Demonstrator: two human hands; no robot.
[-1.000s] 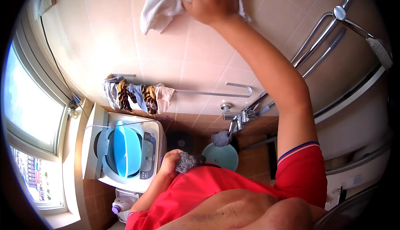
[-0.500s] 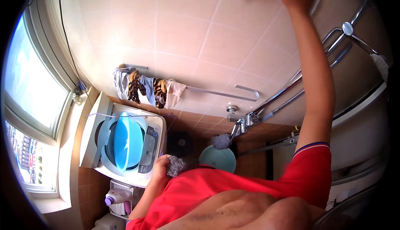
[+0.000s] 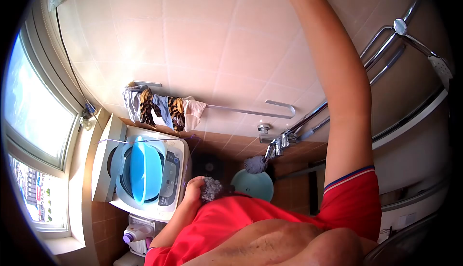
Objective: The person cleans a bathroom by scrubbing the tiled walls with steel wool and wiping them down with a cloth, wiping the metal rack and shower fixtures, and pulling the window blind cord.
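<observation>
Right grip beyond the top edge

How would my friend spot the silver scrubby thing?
Find the open washing machine. Just right of it in the picture, the left hand holds a silvery scourer. It's crinkly and glittery, unlike the smooth, pale green basin nearby.

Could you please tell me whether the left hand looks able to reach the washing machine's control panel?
Probably yes: nothing visible blocks the way from the left hand to the control panel, though the silvery scourer it holds may hinder it.
</observation>
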